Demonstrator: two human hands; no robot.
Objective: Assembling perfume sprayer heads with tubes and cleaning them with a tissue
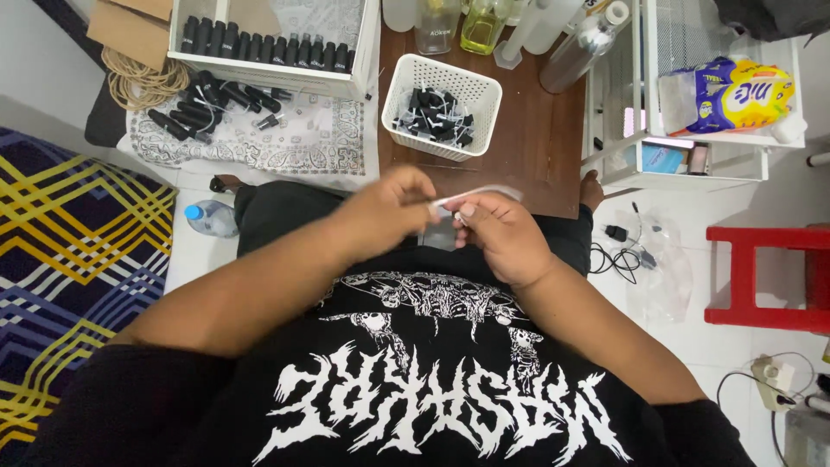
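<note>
Head view: both hands meet over the lap, pinching one thin white tube (pixel 474 194).
Left hand (pixel 389 207) and right hand (pixel 501 233) have fingers narrowed on the blurred tube, one at each end; beyond the fingertips, a white basket (pixel 406 86) of small black parts sits on the brown desk (pixel 536 138).

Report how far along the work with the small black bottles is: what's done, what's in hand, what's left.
Looks done: a row of black bottles stands upright in the white tray.
In hand: the left hand and right hand together hold a thin white tube over the lap; too blurred to say more.
Seemingly left: loose black bottles lie on the patterned cloth, and the white basket holds black caps.
</note>
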